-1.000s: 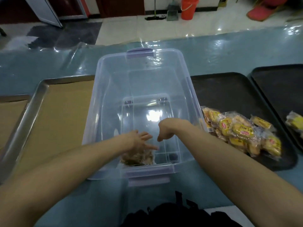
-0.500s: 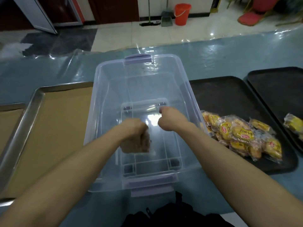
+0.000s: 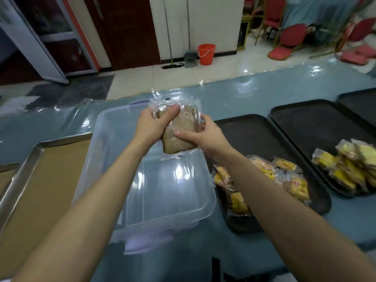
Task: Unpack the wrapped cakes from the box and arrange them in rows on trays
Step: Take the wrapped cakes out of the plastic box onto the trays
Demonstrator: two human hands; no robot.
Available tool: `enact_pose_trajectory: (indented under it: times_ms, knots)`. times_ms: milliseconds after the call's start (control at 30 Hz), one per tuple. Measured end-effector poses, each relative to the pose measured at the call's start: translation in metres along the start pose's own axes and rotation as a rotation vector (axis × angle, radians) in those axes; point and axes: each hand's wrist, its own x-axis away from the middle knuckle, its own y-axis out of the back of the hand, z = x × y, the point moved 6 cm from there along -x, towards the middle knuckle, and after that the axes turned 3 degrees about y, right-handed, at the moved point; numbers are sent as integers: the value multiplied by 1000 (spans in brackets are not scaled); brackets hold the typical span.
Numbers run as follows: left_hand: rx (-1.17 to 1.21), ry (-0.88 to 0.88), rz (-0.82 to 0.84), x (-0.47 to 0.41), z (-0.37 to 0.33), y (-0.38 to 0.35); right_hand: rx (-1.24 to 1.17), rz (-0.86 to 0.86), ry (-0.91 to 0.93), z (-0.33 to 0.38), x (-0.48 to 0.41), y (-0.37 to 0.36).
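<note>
A brown cake in clear wrapping (image 3: 180, 131) is held up above the clear plastic box (image 3: 154, 192). My left hand (image 3: 154, 125) grips its upper left side and my right hand (image 3: 200, 135) grips its right side, thumb across the front. No cakes show inside the box. To the right, a black tray (image 3: 264, 139) carries a heap of yellow wrapped cakes (image 3: 270, 176). A second black tray (image 3: 317, 127) farther right holds another pile of yellow wrapped cakes (image 3: 350, 165).
A metal tray lined with brown paper (image 3: 46, 180) lies left of the box, and the edge of another metal tray (image 3: 8, 165) shows at far left. A third black tray (image 3: 360, 102) sits at far right. The blue table (image 3: 254, 94) extends behind.
My left hand picked the brown wrapped cake off the box floor and raised it above the box. My right hand came up and took hold of it too. The view tilted upward.
</note>
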Motion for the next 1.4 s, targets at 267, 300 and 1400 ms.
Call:
enact_pose_trajectory:
  times_ms: [267,300,1400]
  knots:
    - [-79,10,310,26,-38,-227,-123,-257,31,-47,47,220]
    - [-105,19,323,30,-38,-258,-108,-283,21,-58,56,253]
    - [-935,-585,801,20,-129,-1018,861,-852,-236,-153,114,1024]
